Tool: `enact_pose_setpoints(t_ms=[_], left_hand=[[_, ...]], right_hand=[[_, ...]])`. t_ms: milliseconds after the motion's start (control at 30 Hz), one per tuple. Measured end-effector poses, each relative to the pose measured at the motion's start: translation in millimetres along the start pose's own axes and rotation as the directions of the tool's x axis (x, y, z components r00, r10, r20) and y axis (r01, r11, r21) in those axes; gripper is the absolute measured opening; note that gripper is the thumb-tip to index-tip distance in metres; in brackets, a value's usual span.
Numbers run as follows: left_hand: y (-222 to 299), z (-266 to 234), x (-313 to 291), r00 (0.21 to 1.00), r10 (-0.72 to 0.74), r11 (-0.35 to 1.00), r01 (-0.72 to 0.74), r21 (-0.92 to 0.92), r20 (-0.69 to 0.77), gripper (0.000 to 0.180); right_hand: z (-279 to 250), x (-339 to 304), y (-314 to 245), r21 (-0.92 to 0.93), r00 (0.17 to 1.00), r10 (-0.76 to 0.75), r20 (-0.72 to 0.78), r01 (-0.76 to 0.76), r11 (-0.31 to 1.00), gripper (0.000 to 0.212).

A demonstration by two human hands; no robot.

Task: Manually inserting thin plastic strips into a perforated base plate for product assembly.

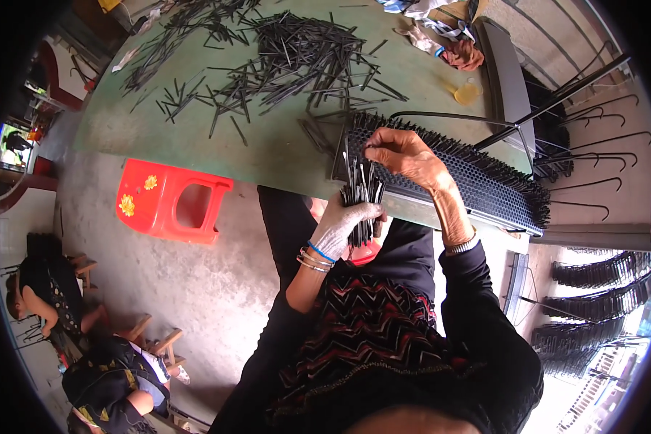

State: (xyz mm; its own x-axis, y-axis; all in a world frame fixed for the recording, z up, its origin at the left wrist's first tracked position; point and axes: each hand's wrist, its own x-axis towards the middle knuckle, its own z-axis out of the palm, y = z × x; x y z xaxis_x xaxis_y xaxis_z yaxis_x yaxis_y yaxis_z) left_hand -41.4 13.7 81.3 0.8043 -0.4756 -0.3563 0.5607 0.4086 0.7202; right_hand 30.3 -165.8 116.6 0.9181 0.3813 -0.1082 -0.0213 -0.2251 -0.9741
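My left hand [335, 223], in a pale glove with bracelets at the wrist, is closed round a bundle of thin black sticks [363, 189]. The bundle stands roughly upright just off the table's front edge. Above its top, my bare right hand [411, 160] is closed in a pinch; what its fingertips hold, if anything, is too small to make out. Under and beside that hand lies a long black perforated rack [477, 189]. Rows of similar black sticks [493, 160] stand in the rack's holes, mainly along its far side and right end.
A large heap of loose black sticks [304, 61] covers the far part of the green table [116, 126]. Cloths [461, 54] and a yellowish cup [467, 92] sit at the far right. A red plastic stool [145, 202] stands left of my legs. Two people sit at lower left.
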Motion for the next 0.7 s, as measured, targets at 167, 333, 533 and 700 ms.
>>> enact_pose_setpoints(t_ms=[167, 333, 533, 700], left_hand=[[-1.3, -8.8, 8.7, 0.999, -0.01, 1.0, 0.01, 0.005, -0.044, 0.012], [-8.5, -14.5, 12.4, 0.992, -0.03, 0.991, 0.013, -0.134, -0.125, 0.012], [-8.1, -5.8, 10.9, 0.992, -0.024, 0.999, 0.018, -0.047, -0.122, 0.01], [-0.6, -1.9, 4.7, 0.999, -0.023, 0.998, 0.021, 0.063, 0.022, 0.016]], right_hand=[[1.1, 2.8, -0.8, 0.094, 0.982, 0.09, -0.165, -0.075, 0.993, 0.016], [7.9, 11.6, 4.2, 0.126, 0.836, -0.054, -0.546, 0.146, 0.981, 0.019], [11.5, 28.7, 14.4, -0.202, 0.681, -0.231, -0.695, 0.123, 0.972, 0.013], [9.7, 36.4, 24.5, -0.44, 0.672, -0.383, -0.634, 0.093, 0.893, 0.014]])
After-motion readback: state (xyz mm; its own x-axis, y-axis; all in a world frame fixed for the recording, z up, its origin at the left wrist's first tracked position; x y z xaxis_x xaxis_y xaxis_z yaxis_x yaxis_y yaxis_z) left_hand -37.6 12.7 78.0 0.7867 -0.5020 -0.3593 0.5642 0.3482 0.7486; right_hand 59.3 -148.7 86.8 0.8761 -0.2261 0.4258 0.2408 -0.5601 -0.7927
